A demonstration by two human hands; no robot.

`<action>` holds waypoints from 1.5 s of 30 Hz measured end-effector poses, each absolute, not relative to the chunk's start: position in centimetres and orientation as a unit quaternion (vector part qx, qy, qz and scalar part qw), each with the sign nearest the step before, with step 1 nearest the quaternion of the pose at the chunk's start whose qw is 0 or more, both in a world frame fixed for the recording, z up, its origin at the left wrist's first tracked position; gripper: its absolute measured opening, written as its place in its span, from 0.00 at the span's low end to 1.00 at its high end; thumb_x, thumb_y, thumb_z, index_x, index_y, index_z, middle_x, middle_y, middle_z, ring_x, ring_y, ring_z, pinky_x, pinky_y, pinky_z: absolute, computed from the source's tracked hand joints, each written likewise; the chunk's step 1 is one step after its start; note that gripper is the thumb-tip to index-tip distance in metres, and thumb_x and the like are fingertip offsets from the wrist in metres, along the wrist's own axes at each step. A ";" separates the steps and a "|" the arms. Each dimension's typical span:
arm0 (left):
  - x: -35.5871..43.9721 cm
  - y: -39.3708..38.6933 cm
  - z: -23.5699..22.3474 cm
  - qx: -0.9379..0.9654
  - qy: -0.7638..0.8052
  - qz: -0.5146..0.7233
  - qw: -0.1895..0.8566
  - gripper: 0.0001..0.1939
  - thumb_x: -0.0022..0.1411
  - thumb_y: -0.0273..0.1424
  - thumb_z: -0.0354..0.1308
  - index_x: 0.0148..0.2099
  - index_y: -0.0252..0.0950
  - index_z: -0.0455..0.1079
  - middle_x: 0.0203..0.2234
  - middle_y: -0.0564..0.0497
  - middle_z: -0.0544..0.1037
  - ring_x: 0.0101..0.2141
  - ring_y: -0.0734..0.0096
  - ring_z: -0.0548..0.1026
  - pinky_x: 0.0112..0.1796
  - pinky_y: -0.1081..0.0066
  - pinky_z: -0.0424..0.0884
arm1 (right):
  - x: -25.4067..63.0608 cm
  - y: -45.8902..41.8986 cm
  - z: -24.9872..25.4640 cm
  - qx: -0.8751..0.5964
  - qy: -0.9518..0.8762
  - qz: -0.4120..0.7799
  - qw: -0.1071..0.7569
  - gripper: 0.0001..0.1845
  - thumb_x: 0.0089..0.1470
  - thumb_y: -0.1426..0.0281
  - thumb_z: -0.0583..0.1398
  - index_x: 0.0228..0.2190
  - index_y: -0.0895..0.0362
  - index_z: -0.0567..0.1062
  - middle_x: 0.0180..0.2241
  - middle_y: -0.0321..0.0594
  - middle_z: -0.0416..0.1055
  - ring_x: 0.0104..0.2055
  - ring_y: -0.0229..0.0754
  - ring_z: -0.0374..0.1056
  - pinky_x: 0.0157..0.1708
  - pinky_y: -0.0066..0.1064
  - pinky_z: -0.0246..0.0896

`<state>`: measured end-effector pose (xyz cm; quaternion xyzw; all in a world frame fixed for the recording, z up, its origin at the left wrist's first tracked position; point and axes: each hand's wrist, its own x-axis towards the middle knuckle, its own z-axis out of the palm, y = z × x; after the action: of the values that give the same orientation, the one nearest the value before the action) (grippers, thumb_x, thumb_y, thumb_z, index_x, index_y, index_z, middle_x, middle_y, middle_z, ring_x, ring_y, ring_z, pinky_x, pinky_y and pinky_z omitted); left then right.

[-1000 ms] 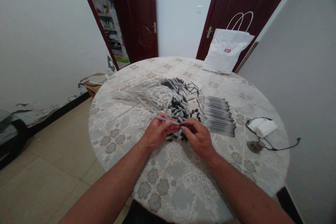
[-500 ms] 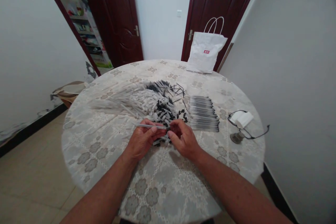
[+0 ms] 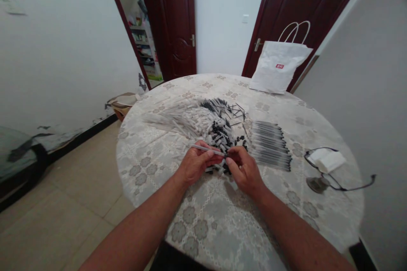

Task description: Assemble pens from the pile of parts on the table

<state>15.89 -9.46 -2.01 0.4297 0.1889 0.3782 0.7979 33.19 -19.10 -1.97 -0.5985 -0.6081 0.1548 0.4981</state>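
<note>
Between both hands, over the near edge of a heap of pen parts, is a slim translucent pen (image 3: 205, 148), lying nearly level. My left hand (image 3: 194, 166) is closed around its barrel, with the thumb on top. At the pen's dark right end, my right hand (image 3: 245, 170) pinches with thumb and fingertips; the small dark piece there is mostly hidden. White caps (image 3: 202, 119) and small black pieces (image 3: 219, 128) are heaped just beyond my hands. Long clear barrels (image 3: 168, 115) fan out to the left, and thin dark refills (image 3: 218, 106) lie behind.
Right of the heap, dark-ended pens (image 3: 270, 144) lie in a neat row. Eyeglasses (image 3: 341, 188), folded white paper (image 3: 332, 161) and a small dark round object (image 3: 317, 184) are farther right. A white paper bag (image 3: 280, 70) stands on the round, cloth-covered table (image 3: 203, 228).
The view has turned left, so everything appears shifted to the right. Both hands keep the same hold on the pen, with barely any visible finger movement.
</note>
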 end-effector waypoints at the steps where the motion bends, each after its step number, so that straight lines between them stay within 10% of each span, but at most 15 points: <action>1: 15.9 -9.5 -2.0 0.429 0.188 0.380 0.797 0.18 0.58 0.35 0.72 0.39 0.36 0.65 0.40 0.45 0.84 0.38 0.62 0.84 0.44 0.58 0.79 | 33.2 -19.1 -2.0 -0.600 -0.612 0.146 0.494 0.09 0.65 0.64 0.58 0.44 0.55 0.71 0.34 0.36 0.72 0.33 0.39 0.68 0.36 0.29 0.61; 8: 15.9 -9.8 -2.2 0.428 0.186 0.368 0.804 0.21 0.55 0.36 0.74 0.39 0.36 0.64 0.39 0.44 0.84 0.36 0.61 0.84 0.43 0.59 0.79 | 33.4 -19.1 -2.5 -0.609 -0.632 0.167 0.449 0.21 0.70 0.61 0.50 0.26 0.54 0.69 0.23 0.34 0.66 0.26 0.38 0.64 0.30 0.30 0.56; 14: 15.8 -9.6 -2.5 0.429 0.185 0.380 0.798 0.19 0.57 0.37 0.73 0.39 0.36 0.65 0.39 0.43 0.84 0.35 0.61 0.84 0.43 0.58 0.78 | 33.4 -19.3 -2.8 -0.593 -0.611 0.166 0.498 0.12 0.65 0.61 0.57 0.45 0.54 0.70 0.32 0.36 0.72 0.32 0.42 0.69 0.33 0.31 0.62; 21: 15.9 -9.7 -2.5 0.433 0.185 0.369 0.801 0.20 0.56 0.36 0.73 0.40 0.35 0.65 0.39 0.43 0.84 0.36 0.60 0.84 0.42 0.59 0.79 | 33.6 -19.1 -2.9 -0.593 -0.643 0.158 0.459 0.16 0.69 0.62 0.51 0.30 0.53 0.69 0.27 0.36 0.67 0.30 0.41 0.65 0.32 0.32 0.58; 27: 15.9 -9.7 -2.5 0.444 0.188 0.381 0.789 0.18 0.57 0.36 0.72 0.39 0.34 0.67 0.38 0.43 0.84 0.35 0.62 0.84 0.42 0.59 0.79 | 33.5 -19.2 -3.1 -0.588 -0.629 0.153 0.485 0.10 0.66 0.61 0.56 0.43 0.54 0.71 0.31 0.36 0.71 0.31 0.41 0.67 0.33 0.32 0.61; 34: 16.0 -9.6 -2.5 0.442 0.187 0.377 0.792 0.19 0.55 0.36 0.74 0.38 0.34 0.67 0.37 0.44 0.84 0.35 0.61 0.84 0.42 0.60 0.79 | 33.4 -18.9 -2.9 -0.587 -0.652 0.148 0.456 0.18 0.70 0.62 0.50 0.28 0.53 0.67 0.26 0.34 0.65 0.30 0.40 0.63 0.33 0.31 0.57; 45: 15.7 -9.4 -2.8 0.451 0.182 0.374 0.790 0.17 0.57 0.36 0.73 0.39 0.34 0.69 0.40 0.42 0.84 0.37 0.61 0.84 0.45 0.58 0.78 | 33.2 -19.1 -2.8 -0.600 -0.632 0.140 0.470 0.12 0.68 0.62 0.52 0.35 0.53 0.70 0.27 0.33 0.66 0.29 0.40 0.64 0.32 0.31 0.58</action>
<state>15.71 -9.35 -2.79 0.4507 0.1817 0.3745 0.7897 33.24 -19.14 -2.78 -0.5997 -0.6323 0.1405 0.4699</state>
